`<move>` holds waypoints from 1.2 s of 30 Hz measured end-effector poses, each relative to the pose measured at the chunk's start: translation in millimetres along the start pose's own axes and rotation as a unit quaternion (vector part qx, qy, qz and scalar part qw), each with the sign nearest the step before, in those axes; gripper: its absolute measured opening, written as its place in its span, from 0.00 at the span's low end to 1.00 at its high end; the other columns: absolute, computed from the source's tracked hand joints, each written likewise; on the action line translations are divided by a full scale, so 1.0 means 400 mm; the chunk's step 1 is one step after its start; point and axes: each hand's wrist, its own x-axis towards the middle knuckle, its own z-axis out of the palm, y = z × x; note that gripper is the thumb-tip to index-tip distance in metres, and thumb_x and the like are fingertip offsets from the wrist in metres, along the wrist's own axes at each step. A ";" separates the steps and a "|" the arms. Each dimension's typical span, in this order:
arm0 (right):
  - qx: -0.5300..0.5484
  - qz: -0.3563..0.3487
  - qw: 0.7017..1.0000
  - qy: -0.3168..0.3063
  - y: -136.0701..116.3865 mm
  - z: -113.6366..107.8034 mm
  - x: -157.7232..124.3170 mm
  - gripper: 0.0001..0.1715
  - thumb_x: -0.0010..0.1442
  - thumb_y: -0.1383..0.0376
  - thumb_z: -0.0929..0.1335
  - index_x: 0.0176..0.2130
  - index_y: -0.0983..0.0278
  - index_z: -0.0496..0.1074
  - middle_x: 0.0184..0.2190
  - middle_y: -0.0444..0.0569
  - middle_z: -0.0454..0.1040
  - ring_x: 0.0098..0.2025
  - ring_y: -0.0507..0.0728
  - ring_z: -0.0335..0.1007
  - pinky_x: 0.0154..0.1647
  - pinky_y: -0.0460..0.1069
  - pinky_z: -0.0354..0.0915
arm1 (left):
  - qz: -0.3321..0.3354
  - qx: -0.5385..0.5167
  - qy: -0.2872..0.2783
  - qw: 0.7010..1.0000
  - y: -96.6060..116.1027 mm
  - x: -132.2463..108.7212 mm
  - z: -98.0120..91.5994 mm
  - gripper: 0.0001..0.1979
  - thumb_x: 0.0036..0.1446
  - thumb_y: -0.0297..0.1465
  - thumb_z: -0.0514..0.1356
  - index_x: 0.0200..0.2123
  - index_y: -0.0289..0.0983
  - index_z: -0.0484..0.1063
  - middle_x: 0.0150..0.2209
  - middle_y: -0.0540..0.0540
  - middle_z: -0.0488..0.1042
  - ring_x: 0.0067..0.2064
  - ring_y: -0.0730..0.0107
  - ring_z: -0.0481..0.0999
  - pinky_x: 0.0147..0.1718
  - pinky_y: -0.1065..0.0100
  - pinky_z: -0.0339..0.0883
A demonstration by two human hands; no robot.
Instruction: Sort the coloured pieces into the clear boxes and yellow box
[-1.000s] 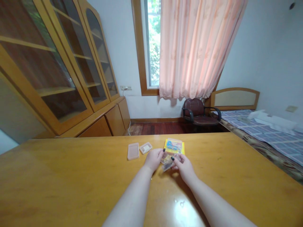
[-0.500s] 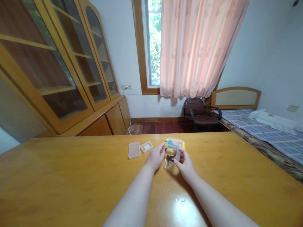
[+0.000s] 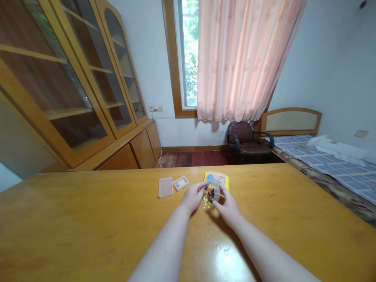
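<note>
My right hand (image 3: 228, 204) grips a small clear plastic box (image 3: 217, 190), tipped on its side above the table. Small brown pieces (image 3: 210, 193) show at its open side. Just left of it is my left hand (image 3: 194, 196), its fingers bent together with the tips close against the clear plastic; what they hold, if anything, is hidden. Small pale yellow pieces (image 3: 206, 203) show below the box, between the hands. Behind the hands lies a yellow-edged package with a blue and pink printed label (image 3: 219, 178), partly covered by the box and fingers.
To the left on the wooden table (image 3: 102, 219) lie a flat pinkish clear lid or tray (image 3: 165, 187) and a smaller clear container (image 3: 180, 183) with something white inside. Two small clear rings or drops (image 3: 226, 251) lie nearer me. Beyond the table stands a brown armchair (image 3: 241, 135).
The clear box has turned more upright on its side in my right hand. Pale pieces now show beneath it where a crinkled clear wrapper appeared before. My left hand has barely moved.
</note>
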 end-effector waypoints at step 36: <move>-0.027 -0.016 0.999 0.037 -0.014 -0.013 0.000 0.22 0.50 0.65 0.64 0.46 0.60 0.69 0.47 0.49 0.70 0.52 0.60 0.63 0.56 0.58 0.53 | 0.021 -0.024 0.017 0.999 0.007 -0.003 -0.008 0.25 0.46 0.20 0.49 0.48 0.39 0.67 0.49 0.48 0.69 0.51 0.69 0.66 0.54 0.62 0.57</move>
